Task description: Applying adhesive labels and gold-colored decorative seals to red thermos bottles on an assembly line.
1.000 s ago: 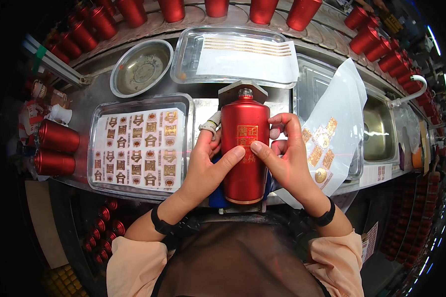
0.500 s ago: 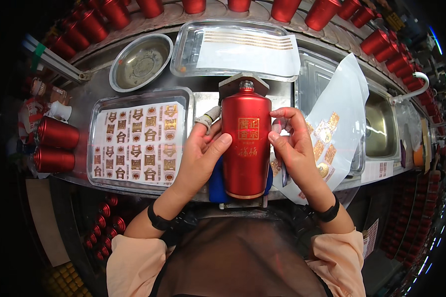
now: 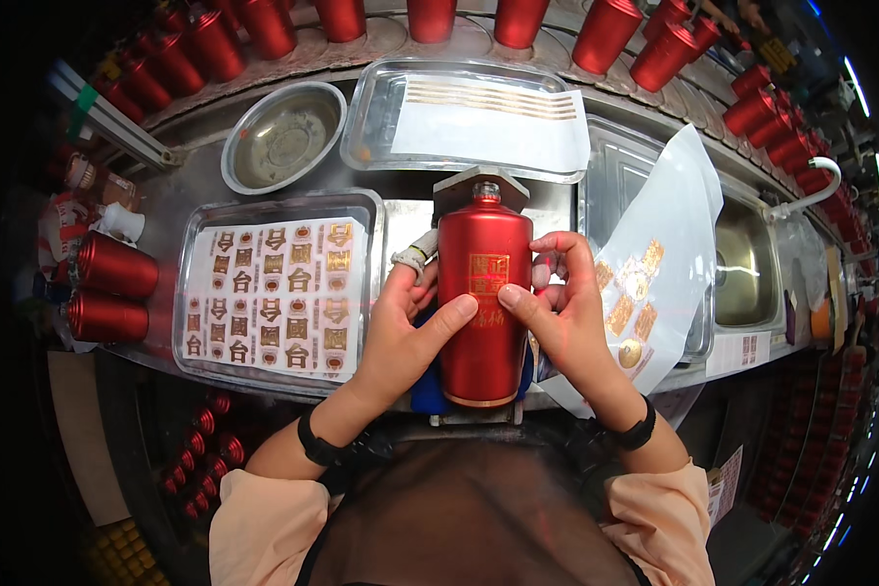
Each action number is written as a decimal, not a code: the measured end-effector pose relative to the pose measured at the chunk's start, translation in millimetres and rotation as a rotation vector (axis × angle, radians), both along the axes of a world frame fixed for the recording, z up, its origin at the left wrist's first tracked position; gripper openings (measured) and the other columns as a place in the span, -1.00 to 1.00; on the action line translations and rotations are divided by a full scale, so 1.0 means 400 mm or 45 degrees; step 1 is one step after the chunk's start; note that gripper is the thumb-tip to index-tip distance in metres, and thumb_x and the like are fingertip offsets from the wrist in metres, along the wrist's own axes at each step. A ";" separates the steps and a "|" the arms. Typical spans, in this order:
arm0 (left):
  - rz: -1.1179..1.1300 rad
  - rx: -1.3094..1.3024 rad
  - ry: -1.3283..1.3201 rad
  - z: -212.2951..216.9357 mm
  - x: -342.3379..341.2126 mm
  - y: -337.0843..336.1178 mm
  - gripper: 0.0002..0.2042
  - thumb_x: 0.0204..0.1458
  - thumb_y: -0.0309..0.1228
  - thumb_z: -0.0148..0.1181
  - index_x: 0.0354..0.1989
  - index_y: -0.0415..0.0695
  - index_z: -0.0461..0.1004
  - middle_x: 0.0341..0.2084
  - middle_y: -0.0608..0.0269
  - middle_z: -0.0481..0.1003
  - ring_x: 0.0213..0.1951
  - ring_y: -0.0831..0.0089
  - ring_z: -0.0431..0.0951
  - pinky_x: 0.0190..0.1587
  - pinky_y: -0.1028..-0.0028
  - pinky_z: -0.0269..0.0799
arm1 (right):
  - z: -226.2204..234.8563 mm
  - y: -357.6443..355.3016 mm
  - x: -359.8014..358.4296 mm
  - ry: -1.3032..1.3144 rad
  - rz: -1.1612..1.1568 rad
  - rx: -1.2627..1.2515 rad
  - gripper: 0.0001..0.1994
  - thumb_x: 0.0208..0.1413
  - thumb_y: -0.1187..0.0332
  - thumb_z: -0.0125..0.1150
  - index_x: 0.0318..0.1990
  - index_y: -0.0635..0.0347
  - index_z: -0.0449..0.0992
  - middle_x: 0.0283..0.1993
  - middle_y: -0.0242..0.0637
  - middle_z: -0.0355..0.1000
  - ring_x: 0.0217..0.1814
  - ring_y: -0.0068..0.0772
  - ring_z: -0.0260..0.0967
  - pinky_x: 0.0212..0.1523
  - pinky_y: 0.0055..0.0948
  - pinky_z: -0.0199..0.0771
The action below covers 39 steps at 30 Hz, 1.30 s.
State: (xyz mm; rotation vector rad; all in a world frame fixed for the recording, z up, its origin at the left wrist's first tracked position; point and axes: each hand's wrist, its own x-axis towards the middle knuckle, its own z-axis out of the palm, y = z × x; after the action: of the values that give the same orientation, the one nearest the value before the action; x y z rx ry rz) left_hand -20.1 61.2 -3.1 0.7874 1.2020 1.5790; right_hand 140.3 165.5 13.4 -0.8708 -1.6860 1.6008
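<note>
Left hand [image 3: 397, 337] and right hand [image 3: 564, 317] half-curled round the red bottle's [image 3: 481, 366] sides, thumbs at its gold emblem's [image 3: 489, 273] lower edge. Bottle's mid-counter [image 3: 197, 178], neck away, base at front edge. I'd keep thumb pressure light, even. Side room's tight: label tray [image 3: 376, 213] left, translucent sheet [image 3: 689, 200] right; more room upward.

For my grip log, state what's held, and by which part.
The left hand and right hand hold the red bottle by its body's sides, thumbs on the front.
</note>
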 end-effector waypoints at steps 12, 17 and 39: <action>-0.001 0.022 0.001 -0.004 -0.001 0.003 -0.35 0.10 -0.34 0.29 0.28 -0.33 0.11 0.21 -0.05 0.29 0.23 0.34 0.33 0.30 0.35 0.17 | -0.002 -0.002 -0.004 0.046 -0.001 -0.036 -0.48 -0.01 0.32 0.43 0.02 0.15 0.23 -0.24 -0.42 0.18 -0.59 -0.89 0.04 -0.61 -0.81 0.03; -0.008 0.016 -0.007 0.001 0.003 0.006 -0.34 0.10 -0.34 0.29 0.29 -0.32 0.10 0.21 -0.04 0.29 0.23 0.34 0.33 0.30 0.35 0.17 | -0.001 -0.001 -0.003 -0.004 -0.010 0.011 -0.46 -0.04 0.31 0.44 0.01 0.14 0.22 -0.24 -0.43 0.17 -0.57 -0.88 0.03 -0.60 -0.80 0.04; -0.009 0.047 0.014 -0.007 0.003 0.004 -0.34 0.09 -0.32 0.29 0.28 -0.32 0.10 0.19 -0.03 0.32 0.21 0.35 0.34 0.27 0.35 0.20 | 0.006 -0.013 -0.014 0.044 -0.043 -0.039 -0.47 -0.03 0.32 0.43 0.02 0.13 0.22 -0.25 -0.45 0.17 -0.54 -0.88 0.08 -0.58 -0.81 0.09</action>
State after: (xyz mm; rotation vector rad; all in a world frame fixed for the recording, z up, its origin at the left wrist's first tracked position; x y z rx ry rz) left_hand -19.1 62.9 -5.9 0.8245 1.1795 1.5970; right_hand 134.6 160.2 16.0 -0.8777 -1.6187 1.6138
